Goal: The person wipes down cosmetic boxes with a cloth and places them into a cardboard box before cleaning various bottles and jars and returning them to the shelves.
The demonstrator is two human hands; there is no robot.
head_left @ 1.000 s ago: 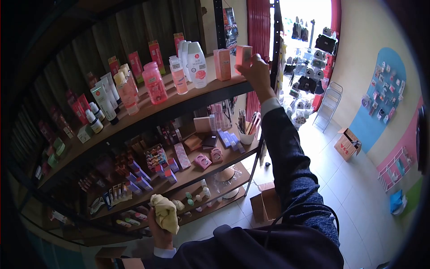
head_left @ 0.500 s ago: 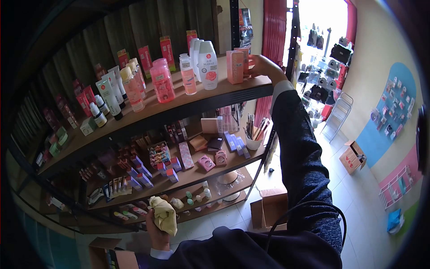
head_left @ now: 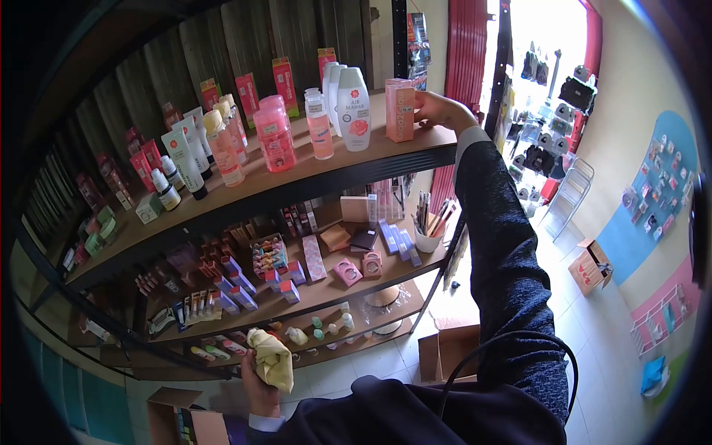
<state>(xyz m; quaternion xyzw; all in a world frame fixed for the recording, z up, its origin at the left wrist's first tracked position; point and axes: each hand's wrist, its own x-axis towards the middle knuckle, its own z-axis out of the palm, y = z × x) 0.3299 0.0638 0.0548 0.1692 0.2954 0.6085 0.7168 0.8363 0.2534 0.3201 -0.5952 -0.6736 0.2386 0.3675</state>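
Observation:
My left hand (head_left: 261, 389) is closed around a crumpled pale yellow cloth (head_left: 271, 360), held low in front of the shelves. My right hand (head_left: 443, 111) reaches to the right end of the top shelf (head_left: 259, 189). Its fingers are bent against the right side of an upright pink box (head_left: 400, 111); the fingertips are partly hidden. Just left of that box stands a white bottle (head_left: 354, 110) with a rose label. Beside it are a clear pink bottle (head_left: 320, 126) and pink jars (head_left: 275, 137).
The shelf below carries small boxes, pink compacts (head_left: 347, 272) and a white cup of brushes (head_left: 428, 239). Open cardboard boxes (head_left: 446, 354) stand on the tiled floor. A metal step stool (head_left: 571, 194) is by the right wall.
The pink box now stands in line with the one behind it, with my right hand still at its side. My left hand keeps the cloth. The view has shifted slightly.

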